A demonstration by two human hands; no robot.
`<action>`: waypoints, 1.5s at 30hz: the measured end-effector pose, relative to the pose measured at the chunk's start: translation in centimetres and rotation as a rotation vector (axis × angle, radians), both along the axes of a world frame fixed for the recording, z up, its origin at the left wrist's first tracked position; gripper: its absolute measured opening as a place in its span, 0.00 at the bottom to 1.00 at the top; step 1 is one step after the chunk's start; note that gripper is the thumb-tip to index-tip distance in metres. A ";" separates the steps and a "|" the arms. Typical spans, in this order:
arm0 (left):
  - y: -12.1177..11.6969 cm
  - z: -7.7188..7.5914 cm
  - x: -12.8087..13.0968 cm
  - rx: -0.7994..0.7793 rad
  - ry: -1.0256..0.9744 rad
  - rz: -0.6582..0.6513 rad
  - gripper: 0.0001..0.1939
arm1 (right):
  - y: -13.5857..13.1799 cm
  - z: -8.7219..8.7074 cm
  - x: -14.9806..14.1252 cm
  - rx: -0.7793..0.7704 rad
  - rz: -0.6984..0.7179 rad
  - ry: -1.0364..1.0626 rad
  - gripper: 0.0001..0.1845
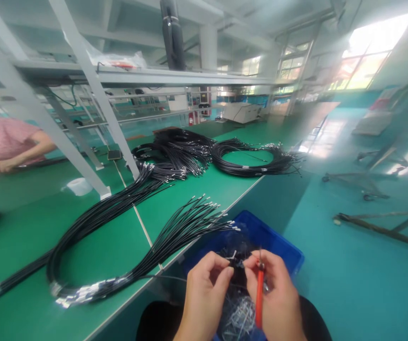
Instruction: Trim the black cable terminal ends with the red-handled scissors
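Above a blue bin (289, 253), my left hand (209, 289) pinches thumb and forefinger on the end of a thin black cable (164, 277), whose pale tip shows at the fingertips. The cable runs back behind that hand to the bundle of black cables (93, 222) on the green table. My right hand (276, 289) is closed around a red-handled tool (259, 298) with a small metal head pointing up; its exact kind is unclear. The right thumb and forefinger pinch close to the cable end, but what lies between them is too small to tell.
White and clear scraps (239, 315) lie in the bin below my hands. Coiled black cables (244, 168) and a heaped pile (182, 151) sit farther along the table (204, 187). A slanting white post (97, 90) carries a shelf. Across the table is a person's arm (29, 154).
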State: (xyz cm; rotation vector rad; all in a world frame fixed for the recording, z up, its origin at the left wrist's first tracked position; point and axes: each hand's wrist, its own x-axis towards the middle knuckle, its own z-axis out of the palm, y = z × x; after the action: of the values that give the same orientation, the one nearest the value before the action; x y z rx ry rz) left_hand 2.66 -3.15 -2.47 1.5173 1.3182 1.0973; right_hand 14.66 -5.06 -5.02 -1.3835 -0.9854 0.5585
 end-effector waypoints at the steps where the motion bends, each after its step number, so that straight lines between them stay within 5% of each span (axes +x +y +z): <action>1: 0.0 0.0 0.1 0.030 0.037 0.005 0.05 | -0.1 0.3 0.1 -0.011 0.027 0.065 0.13; 8: -0.5 0.1 0.5 0.253 0.186 0.012 0.06 | 0.1 2.7 0.6 -0.037 0.153 0.375 0.16; 14: -0.6 0.0 0.6 0.303 0.247 -0.001 0.06 | 0.3 1.8 0.8 -0.107 0.156 0.185 0.17; 22: 0.3 0.1 -0.5 -0.058 -0.102 -0.130 0.06 | 1.0 1.8 0.8 -0.141 0.216 0.192 0.14; 26: 1.0 0.3 -1.1 -0.196 -0.284 -0.174 0.10 | 0.7 2.1 0.8 -0.026 0.182 0.132 0.12; 33: 0.8 0.4 -0.8 -0.206 -0.322 -0.182 0.10 | 1.0 2.3 0.3 -0.033 0.325 0.102 0.12; 45: 0.6 0.7 -1.0 -0.188 -0.403 -0.068 0.08 | 0.1 1.5 -0.1 0.156 0.031 -0.219 0.11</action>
State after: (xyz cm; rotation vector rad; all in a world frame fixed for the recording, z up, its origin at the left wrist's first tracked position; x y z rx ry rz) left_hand 1.64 -2.56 -1.73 1.1231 1.0496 1.1301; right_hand 14.53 -4.94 -3.54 -1.3100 -1.2026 0.3491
